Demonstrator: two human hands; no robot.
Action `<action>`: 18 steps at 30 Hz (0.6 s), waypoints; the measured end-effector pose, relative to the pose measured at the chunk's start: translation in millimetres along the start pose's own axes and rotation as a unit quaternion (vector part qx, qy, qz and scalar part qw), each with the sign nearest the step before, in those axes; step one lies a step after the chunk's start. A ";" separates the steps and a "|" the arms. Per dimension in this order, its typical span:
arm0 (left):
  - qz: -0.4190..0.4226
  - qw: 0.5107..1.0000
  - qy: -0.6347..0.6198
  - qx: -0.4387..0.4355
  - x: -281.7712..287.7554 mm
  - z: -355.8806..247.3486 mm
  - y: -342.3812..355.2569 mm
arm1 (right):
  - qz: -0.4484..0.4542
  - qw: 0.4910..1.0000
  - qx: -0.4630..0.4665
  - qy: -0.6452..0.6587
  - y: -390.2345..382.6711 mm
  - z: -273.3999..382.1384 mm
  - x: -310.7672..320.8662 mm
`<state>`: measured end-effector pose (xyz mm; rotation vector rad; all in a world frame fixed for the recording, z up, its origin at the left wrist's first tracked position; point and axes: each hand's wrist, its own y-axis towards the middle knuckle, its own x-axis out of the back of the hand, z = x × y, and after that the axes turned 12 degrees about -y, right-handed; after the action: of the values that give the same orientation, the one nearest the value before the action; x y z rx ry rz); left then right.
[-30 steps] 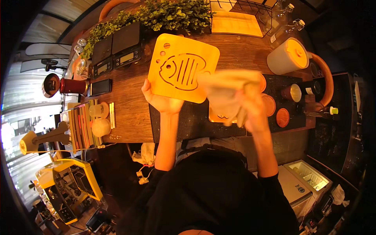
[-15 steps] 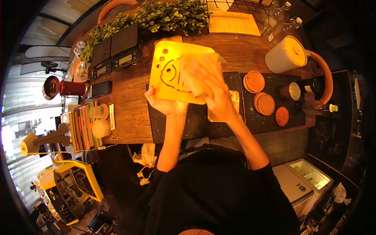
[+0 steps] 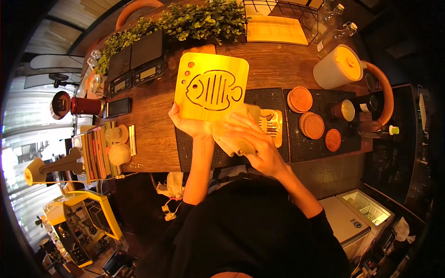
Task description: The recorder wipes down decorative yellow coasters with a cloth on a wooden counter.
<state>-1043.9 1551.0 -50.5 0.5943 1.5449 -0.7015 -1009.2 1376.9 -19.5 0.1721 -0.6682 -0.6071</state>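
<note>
My left hand (image 3: pixel 191 126) grips the lower left edge of a square wooden trivet (image 3: pixel 214 85) with rounded corners, a cut-out fish and several round holes. It is held up above the table, its face toward me. In my right hand (image 3: pixel 262 146) is a crumpled tan cloth (image 3: pixel 232 134), bunched under the fingers just below the trivet's lower right edge. The cloth partly hides a second slotted trivet (image 3: pixel 277 125), which lies on the black mesh mat (image 3: pixel 197 153).
Round wooden coasters (image 3: pixel 311 125) sit on the right-hand mat near a metal cup (image 3: pixel 345 109). A lidded pitcher (image 3: pixel 331 72) and glass bottles (image 3: pixel 338 39) stand farther back. Scales (image 3: pixel 148 69), a phone (image 3: pixel 118 106) and books (image 3: pixel 95 150) are to the left; leafy plants (image 3: pixel 199 21) line the back.
My right hand and the cloth have moved down off the trivet's right side, uncovering the whole fish. The trivet has shifted slightly left and down, still in my left hand.
</note>
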 end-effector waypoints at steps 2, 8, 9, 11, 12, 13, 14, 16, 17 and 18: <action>0.032 0.999 -0.016 0.015 -1.2 -4.4 4.3 | 0.045 0.989 -0.110 0.092 -11.2 -0.3 7.6; 0.100 0.994 -0.019 0.045 -14.0 -14.2 4.3 | -0.207 0.829 -0.367 0.368 16.1 5.3 52.3; 0.105 0.993 -0.020 0.051 -16.0 -13.3 2.1 | -0.251 0.827 -0.351 0.361 26.6 8.3 59.0; 0.110 0.992 -0.016 0.055 -18.9 -7.2 -3.6 | -0.209 0.879 -0.211 0.373 41.0 -5.4 65.8; 0.112 0.992 -0.010 0.056 -18.7 -4.7 -7.2 | -0.213 0.910 -0.203 0.291 56.8 6.5 62.7; 0.114 0.992 -0.004 0.057 -18.9 -2.3 -10.7 | -0.216 0.935 -0.192 0.206 75.1 21.2 55.5; 0.116 0.991 -0.005 0.061 -23.5 3.8 -14.7 | -0.220 0.935 -0.191 0.204 86.1 18.7 49.3; 0.121 0.991 0.024 0.044 -29.9 14.1 -21.0 | -0.225 0.947 0.129 -0.191 103.5 -2.9 32.2; 0.124 0.991 0.039 0.032 -31.7 14.4 -23.1 | -0.224 0.947 0.130 -0.189 105.6 -5.5 25.5; 0.112 0.992 0.041 0.032 -27.3 9.6 -22.8 | -0.216 0.945 0.141 -0.202 107.4 -6.0 20.4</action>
<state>-1051.5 1529.4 -21.7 0.8385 1.5070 -0.5622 -942.1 1452.3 23.0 0.4786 -1.1308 -0.9808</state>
